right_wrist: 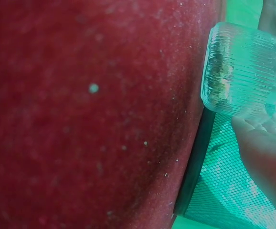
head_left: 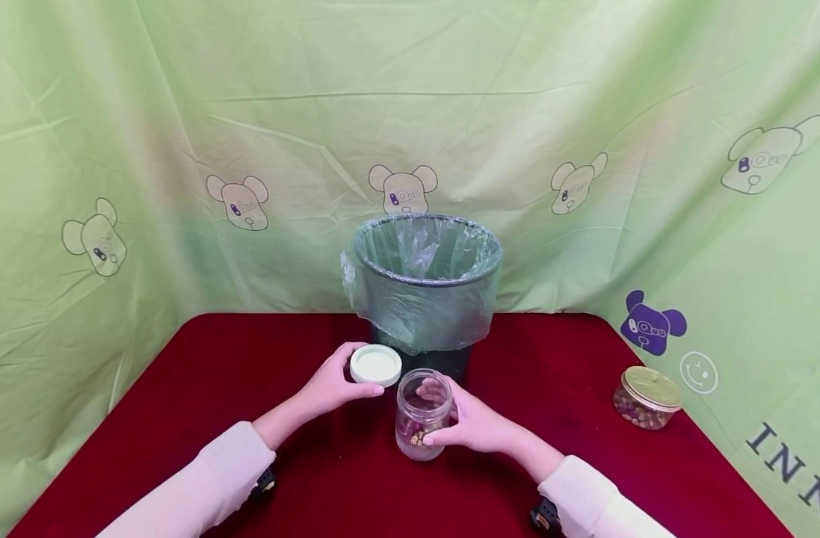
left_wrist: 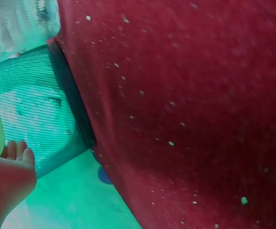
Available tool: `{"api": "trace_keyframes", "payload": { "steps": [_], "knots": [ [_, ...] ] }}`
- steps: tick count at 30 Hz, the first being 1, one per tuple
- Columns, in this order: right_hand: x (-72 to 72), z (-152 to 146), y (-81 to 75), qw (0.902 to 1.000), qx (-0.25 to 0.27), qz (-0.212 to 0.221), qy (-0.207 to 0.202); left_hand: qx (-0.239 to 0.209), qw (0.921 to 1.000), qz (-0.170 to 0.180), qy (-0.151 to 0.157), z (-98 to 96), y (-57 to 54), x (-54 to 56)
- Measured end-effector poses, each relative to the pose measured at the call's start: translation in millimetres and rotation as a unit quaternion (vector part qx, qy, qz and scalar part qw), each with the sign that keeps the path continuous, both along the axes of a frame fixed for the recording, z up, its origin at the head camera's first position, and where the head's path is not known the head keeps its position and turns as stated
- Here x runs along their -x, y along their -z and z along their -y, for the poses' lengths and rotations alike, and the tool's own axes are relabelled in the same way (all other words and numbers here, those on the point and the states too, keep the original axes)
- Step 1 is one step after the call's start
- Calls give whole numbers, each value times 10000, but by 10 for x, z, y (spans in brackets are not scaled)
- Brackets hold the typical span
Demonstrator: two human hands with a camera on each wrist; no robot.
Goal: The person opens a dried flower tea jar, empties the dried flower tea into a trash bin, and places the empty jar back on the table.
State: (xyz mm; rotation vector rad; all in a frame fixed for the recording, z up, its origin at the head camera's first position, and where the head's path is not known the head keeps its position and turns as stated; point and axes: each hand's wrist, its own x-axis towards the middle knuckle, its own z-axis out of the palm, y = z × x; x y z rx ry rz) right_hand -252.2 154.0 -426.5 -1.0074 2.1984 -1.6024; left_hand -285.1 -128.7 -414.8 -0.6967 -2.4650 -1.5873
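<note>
Clear ribbed material forms the open jar (head_left: 419,420), held roughly upright by the right hand (head_left: 480,422): thumb on the near side, fingers curled behind. The left hand (head_left: 338,382) pinches the pale lid (head_left: 376,365) by its edge, just left of the jar's mouth and apart from it. For good control, steady the jar by its wall, leave its rim free of fingertips, and hold the lid level. Observe edges: the lined bin (head_left: 426,317) rises just beyond both sets of fingers, limiting forward travel. Red cloth (head_left: 329,478) on the fingers' near side offers room. A gold-lidded jar (head_left: 648,400) stands well right of the right fingers.
</note>
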Motion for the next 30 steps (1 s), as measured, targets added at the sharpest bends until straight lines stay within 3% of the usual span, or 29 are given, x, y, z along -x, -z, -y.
{"api": "trace_keyframes", "payload": {
  "steps": [10,24,30],
  "knots": [
    [6,8,-2,10000,32,5,-57,787,9968,82,-92,101,99,78],
    [1,-3,-18,10000,-40,69,11,1535,9874,4,383,196,210,137],
    [3,-12,-6,10000,-34,-5,-42,1656,9851,70,457,224,243,139]
  ]
}}
